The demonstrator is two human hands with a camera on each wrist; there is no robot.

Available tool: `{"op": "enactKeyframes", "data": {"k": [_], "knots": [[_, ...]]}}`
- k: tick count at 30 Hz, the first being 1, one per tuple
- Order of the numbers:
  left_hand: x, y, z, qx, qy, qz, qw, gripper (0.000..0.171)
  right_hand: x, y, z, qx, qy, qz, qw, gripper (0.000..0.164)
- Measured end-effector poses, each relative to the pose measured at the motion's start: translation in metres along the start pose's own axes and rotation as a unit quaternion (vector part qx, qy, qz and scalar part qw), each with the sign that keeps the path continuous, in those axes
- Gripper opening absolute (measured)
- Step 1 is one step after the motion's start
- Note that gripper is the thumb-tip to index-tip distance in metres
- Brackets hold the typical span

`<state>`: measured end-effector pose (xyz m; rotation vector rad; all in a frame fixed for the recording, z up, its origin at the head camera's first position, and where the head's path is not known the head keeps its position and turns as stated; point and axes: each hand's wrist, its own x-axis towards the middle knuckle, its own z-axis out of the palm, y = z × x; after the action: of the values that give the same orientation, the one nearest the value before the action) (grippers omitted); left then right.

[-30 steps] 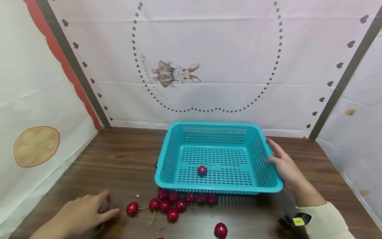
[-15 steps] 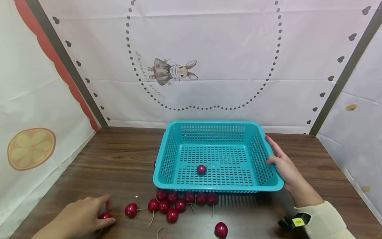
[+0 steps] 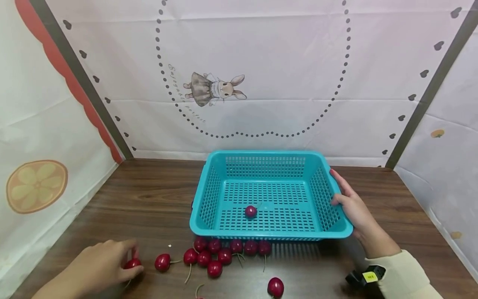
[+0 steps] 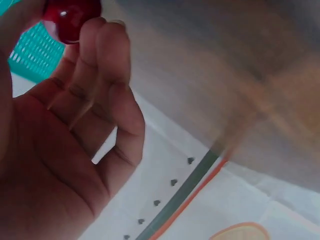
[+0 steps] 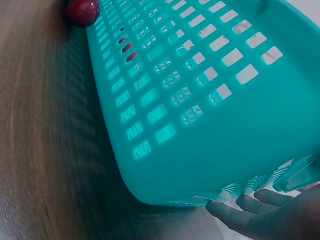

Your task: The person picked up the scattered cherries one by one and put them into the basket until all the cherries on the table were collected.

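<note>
One tabletop (image 3: 160, 195), dark brown wood grain. One white cloth backdrop (image 3: 284, 62), printed with dots, grey hearts and a sideways rabbit. Two pale side hangings, the left (image 3: 74, 124) bearing an orange slice print (image 3: 36, 186), the right (image 3: 448, 174) small fruit motifs.

One blue-green perforated basket (image 3: 270, 235), toward the back of the tabletop; a single cherry (image 3: 250, 211) inside on its floor. Nine red cherries (image 3: 214, 269), grouped along its front; further loose ones nearer the viewer and to the left.

Left hand (image 3: 95, 265): low at the tabletop's left, thumb and fingers pinching one stemmed cherry (image 3: 132, 263). Right hand (image 3: 356, 211), pale sleeve (image 3: 403, 274): gripping the basket's right side, thumb over the rim, fingers along the outside.
</note>
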<state>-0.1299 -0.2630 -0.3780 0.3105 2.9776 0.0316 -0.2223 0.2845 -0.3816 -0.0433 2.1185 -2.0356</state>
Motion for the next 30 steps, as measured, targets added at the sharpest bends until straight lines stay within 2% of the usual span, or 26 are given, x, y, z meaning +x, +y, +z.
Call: {"op": "enactKeyframes", "data": {"k": [4, 8, 11, 15, 18, 23, 27, 30], "knots": [[0.005, 0.012, -0.018, 0.001, 0.046, 0.026, 0.9986, 0.029, 0.000, 0.000, 0.000, -0.006, 0.000, -0.003, 1.000, 0.076], [0.015, 0.031, -0.037, 0.009, 0.071, 0.033, 0.9969, 0.025, 0.000, 0.000, -0.001, -0.017, 0.004, -0.007, 1.000, 0.076], [0.022, 0.047, -0.049, 0.026, 0.094, 0.040, 0.9945, 0.028, 0.000, 0.000, -0.001, -0.029, 0.007, -0.009, 1.000, 0.075], [0.031, 0.066, -0.064, 0.044, 0.144, 0.067, 0.9863, 0.028, 0.001, -0.001, -0.001, -0.046, 0.009, -0.012, 0.999, 0.075], [0.039, 0.079, -0.075, 0.044, 0.169, 0.094, 0.9801, 0.028, 0.000, -0.001, 0.001, -0.052, 0.011, -0.016, 0.998, 0.075], [0.054, 0.102, -0.086, 0.036, 0.173, 0.134, 0.9751, 0.031, 0.000, -0.001, 0.001, -0.057, 0.015, -0.020, 0.998, 0.076], [0.065, 0.118, -0.092, 0.051, 0.171, 0.162, 0.9705, 0.032, 0.000, -0.001, 0.002, -0.062, 0.019, -0.021, 0.998, 0.076], [0.073, 0.129, -0.096, 0.062, 0.161, 0.172, 0.9699, 0.034, 0.000, -0.001, 0.002, -0.062, 0.019, -0.022, 0.998, 0.076]]}}
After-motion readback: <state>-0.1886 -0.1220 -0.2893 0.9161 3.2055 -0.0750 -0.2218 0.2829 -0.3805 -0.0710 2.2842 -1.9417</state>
